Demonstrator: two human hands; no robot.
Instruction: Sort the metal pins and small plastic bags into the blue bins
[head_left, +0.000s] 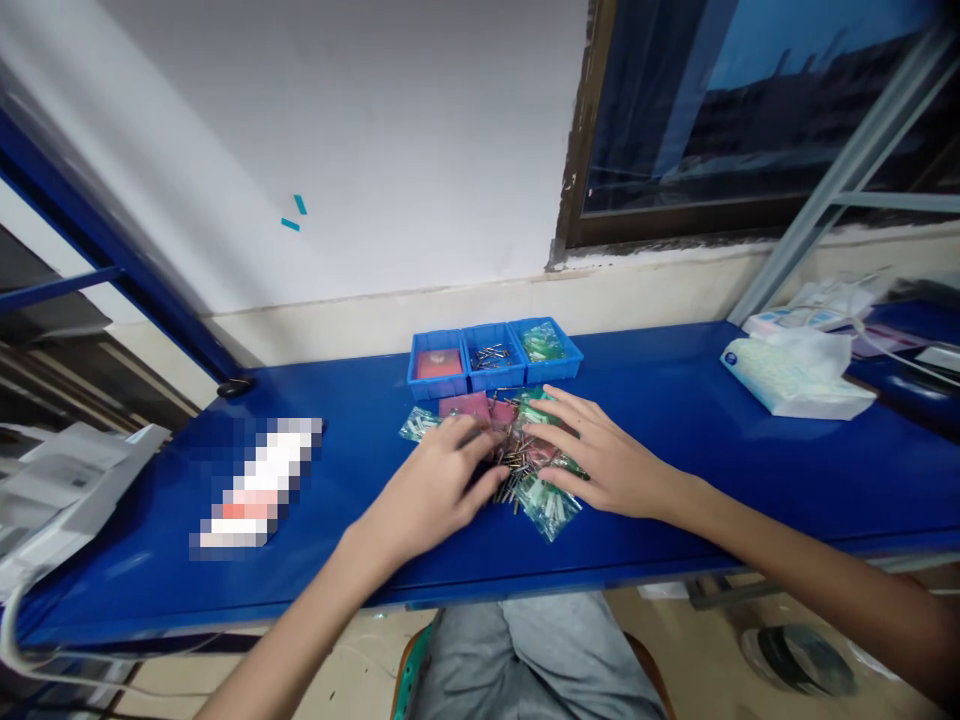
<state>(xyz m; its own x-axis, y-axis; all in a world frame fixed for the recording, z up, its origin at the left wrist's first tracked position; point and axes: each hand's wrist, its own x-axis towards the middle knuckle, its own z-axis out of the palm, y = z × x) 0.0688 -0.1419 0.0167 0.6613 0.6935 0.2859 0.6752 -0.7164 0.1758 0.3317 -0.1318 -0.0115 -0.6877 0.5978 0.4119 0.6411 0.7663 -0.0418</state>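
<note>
A mixed pile of thin metal pins or screws [516, 462], pink packets and clear-green plastic bags lies on the blue table [645, 540]. My left hand [442, 480] rests at the pile's left side, fingers bent over it and thumb apart, holding nothing that I can see. On the right side, my right hand [600, 455] lies with fingers spread over the green bags. One small bag with white pieces [551, 505] sticks out toward me below that hand. Another small clear bag [418, 424] lies beyond my left hand. Some pink packets [465, 405] show behind my fingers.
Behind the pile stand three joined blue bins: the left bin [437, 390] has pink-orange contents, the middle bin [495, 378] metal pieces, the right bin [574, 360] green bags. A tissue pack [795, 375] sits at right, papers [67, 490] at far left, beside a blurred-out item [259, 485].
</note>
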